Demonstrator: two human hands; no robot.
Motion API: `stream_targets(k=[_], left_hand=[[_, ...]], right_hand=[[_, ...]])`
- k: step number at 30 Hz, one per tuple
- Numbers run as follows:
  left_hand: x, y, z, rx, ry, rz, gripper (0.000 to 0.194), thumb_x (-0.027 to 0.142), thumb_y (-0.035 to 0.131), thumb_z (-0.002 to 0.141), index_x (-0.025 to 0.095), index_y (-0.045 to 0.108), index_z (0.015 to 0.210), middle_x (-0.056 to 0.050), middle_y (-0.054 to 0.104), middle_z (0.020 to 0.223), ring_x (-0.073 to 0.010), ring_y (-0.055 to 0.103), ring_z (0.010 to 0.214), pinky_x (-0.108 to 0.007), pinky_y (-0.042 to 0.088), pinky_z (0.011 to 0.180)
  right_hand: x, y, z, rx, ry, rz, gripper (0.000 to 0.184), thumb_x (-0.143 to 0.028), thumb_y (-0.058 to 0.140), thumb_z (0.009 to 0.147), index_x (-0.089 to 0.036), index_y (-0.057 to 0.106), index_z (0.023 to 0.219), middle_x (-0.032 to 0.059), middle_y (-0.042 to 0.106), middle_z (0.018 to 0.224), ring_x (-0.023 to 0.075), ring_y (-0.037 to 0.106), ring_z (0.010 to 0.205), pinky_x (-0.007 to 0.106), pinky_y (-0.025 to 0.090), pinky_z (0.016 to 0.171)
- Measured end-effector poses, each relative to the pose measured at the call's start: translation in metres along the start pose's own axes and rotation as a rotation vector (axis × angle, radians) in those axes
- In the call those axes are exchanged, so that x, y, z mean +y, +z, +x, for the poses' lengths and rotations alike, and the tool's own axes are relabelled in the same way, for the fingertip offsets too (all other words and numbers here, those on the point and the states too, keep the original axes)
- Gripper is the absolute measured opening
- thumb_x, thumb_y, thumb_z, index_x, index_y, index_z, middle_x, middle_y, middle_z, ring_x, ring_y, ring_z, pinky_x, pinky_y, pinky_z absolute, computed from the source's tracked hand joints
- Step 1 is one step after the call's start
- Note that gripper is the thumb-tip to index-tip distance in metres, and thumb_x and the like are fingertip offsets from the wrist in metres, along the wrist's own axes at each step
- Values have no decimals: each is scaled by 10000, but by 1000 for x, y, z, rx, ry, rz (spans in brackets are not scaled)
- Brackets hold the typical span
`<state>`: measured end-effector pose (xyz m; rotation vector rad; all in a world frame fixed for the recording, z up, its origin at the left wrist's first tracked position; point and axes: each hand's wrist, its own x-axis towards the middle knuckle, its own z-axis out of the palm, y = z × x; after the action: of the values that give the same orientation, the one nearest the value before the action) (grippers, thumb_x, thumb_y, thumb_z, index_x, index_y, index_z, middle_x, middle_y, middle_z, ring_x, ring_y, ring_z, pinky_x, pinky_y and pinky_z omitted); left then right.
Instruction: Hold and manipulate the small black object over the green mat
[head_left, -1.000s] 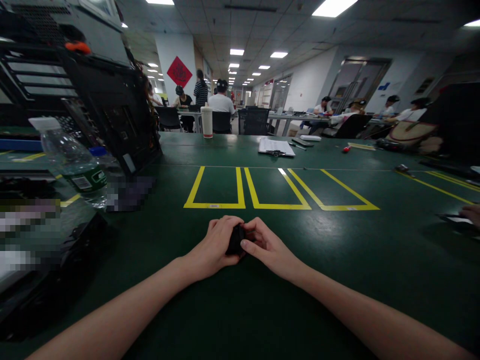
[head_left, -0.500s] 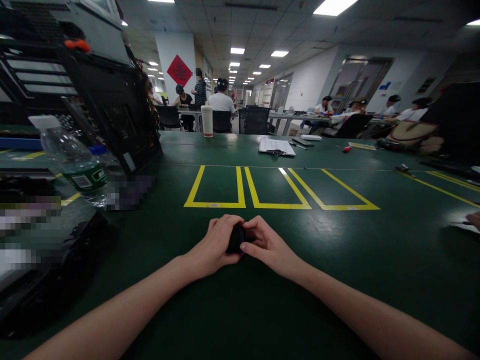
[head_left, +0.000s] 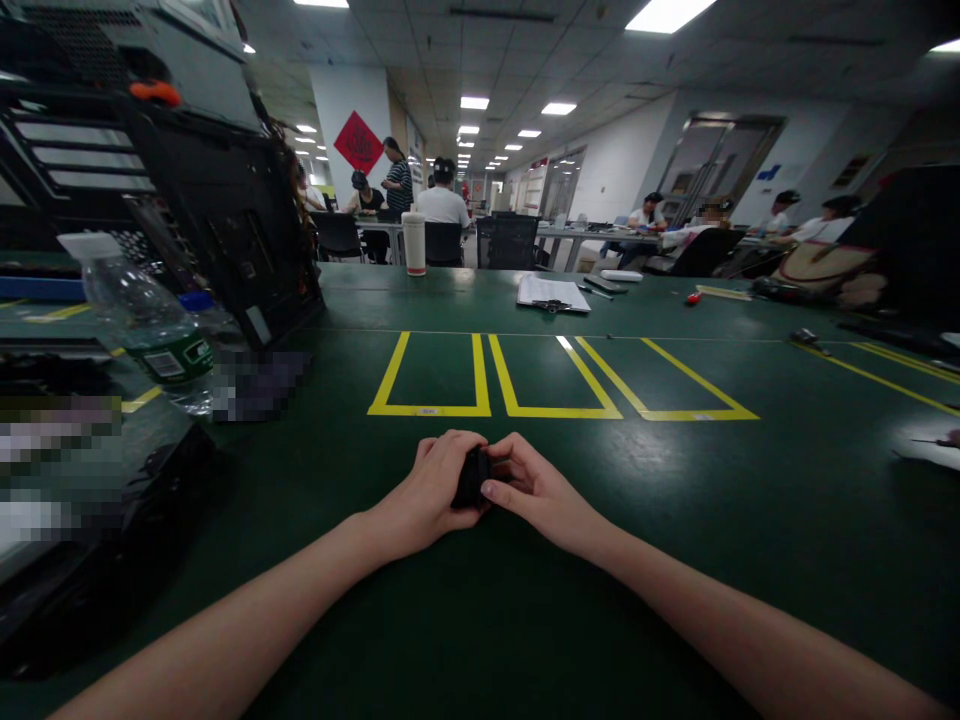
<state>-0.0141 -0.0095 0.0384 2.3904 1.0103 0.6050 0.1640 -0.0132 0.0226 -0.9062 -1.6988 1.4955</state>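
Both hands meet over the green table (head_left: pixel 480 620), around a small black object (head_left: pixel 472 478) whose kind I cannot make out. My left hand (head_left: pixel 435 485) wraps it from the left, with the thumb on the near side. From the right, my right hand (head_left: pixel 536 495) pinches its edge between thumb and forefinger. Much of the object is hidden by the fingers. Just beyond the hands, yellow tape outlines (head_left: pixel 429 410) mark the tabletop.
At left stand a plastic water bottle (head_left: pixel 161 330) and a large black equipment frame (head_left: pixel 225 230). A clipboard with paper (head_left: pixel 553 292) and a white tumbler (head_left: pixel 414 243) are toward the far edge. Right lies a small red item (head_left: pixel 693 298). Several people sit at tables behind.
My two hands and the black object stay almost still. At the far right edge, another person's hand has mostly drawn out of view.
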Motion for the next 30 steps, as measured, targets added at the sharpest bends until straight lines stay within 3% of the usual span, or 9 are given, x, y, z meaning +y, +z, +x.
stream_targets(k=[5, 12, 21, 30], left_hand=[[1, -3, -1, -7, 5, -2, 520, 171, 582, 713, 262, 305, 1143, -52, 427, 1122, -236, 426, 1024, -425, 359, 848], [-8, 11, 1, 73, -36, 7, 560, 154, 633, 653, 260, 321, 1106, -43, 429, 1105, -246, 431, 1010, -437, 366, 829], [0, -2, -1, -1, 3, -11, 510, 163, 577, 705, 257, 316, 1132, -54, 433, 1109, -242, 430, 1014, -434, 355, 842], [-2, 1, -1, 9, -10, -30, 516, 185, 591, 704, 261, 317, 1135, -48, 421, 1122, -238, 422, 1019, -424, 374, 837]], right_hand=[[0, 1, 1, 8, -19, 22, 191, -250, 545, 756, -211, 437, 908, 3, 501, 960, 152, 524, 921, 328, 473, 772], [1, 2, 3, 65, 37, 30, 240, -278, 543, 755, -205, 440, 959, 21, 513, 970, 164, 533, 909, 344, 472, 770], [2, 2, 1, 16, -35, 39, 235, -240, 574, 733, -215, 431, 919, 8, 494, 980, 158, 514, 960, 338, 454, 800], [-2, 2, 2, 50, 47, 2, 254, -281, 539, 755, -204, 445, 978, 27, 503, 1001, 170, 511, 955, 365, 448, 825]])
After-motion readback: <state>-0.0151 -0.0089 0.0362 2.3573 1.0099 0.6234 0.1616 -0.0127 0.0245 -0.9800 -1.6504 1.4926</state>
